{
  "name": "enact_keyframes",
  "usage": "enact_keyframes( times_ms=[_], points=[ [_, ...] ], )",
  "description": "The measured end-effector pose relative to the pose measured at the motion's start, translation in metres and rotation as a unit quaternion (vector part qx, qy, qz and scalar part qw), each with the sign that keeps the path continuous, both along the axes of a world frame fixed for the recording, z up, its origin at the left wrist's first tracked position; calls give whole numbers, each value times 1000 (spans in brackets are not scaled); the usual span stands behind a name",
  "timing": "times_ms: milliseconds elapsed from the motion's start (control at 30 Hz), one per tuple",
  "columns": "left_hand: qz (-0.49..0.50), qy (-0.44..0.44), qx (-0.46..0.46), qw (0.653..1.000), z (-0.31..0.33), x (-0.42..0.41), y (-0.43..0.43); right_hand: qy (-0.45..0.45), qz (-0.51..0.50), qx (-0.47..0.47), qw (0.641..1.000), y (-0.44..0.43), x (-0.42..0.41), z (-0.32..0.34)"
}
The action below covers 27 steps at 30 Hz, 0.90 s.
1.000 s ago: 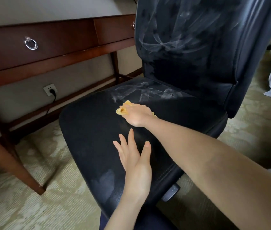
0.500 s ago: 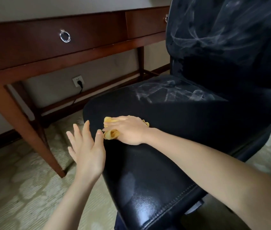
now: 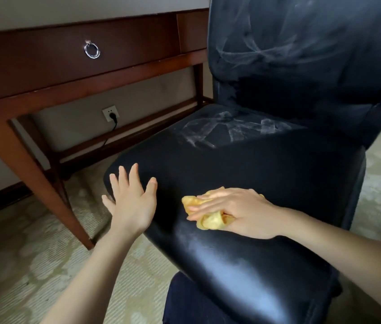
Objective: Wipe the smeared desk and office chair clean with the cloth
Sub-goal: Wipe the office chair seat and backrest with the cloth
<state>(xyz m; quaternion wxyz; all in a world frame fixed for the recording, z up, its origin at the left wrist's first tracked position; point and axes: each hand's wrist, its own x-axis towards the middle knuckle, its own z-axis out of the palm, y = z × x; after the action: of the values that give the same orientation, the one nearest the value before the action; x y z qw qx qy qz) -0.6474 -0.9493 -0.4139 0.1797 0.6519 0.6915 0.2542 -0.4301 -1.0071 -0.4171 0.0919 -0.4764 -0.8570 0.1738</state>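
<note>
My right hand grips a half-hidden crumpled yellow cloth on the black leather chair; my left hand, at nine o'clock, lies spread.

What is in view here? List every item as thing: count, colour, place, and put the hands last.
padded leather office chair: one, black, centre and right
chalky smears: two patches, white, rear of the seat and the backrest
crumpled yellow cloth: one, yellow, front of the seat under the right hand
wooden desk with drawers: one, dark brown, upper left behind the chair
metal ring drawer pull: one, silver, on the drawer front
wall socket with plug: one, white with a black plug, on the wall under the desk
patterned carpet: one, pale beige, the floor
left hand: one, fingers spread, at the seat's front-left edge
right hand: one, holds the cloth against the seat
</note>
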Motion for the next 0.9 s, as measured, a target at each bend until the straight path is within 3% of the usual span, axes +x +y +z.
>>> enact_keyframes(
  times_ms=[400,500,633,800,900],
  points=[
    [-15,70,-40,997,-11,3,7,-53,-181,69,980,-81,74,-13],
    [-12,99,-51,994,-14,-6,6,-18,-250,99,963,-67,94,-15],
    [-8,97,-40,994,-15,-7,-9,10,-391,51,919,-29,114,-6],
    [8,80,13,997,-23,-7,-41,-28,-486,57,871,31,108,1],
    [-3,90,30,995,-27,-5,-56,-57,-497,62,864,60,89,5]
  ],
)
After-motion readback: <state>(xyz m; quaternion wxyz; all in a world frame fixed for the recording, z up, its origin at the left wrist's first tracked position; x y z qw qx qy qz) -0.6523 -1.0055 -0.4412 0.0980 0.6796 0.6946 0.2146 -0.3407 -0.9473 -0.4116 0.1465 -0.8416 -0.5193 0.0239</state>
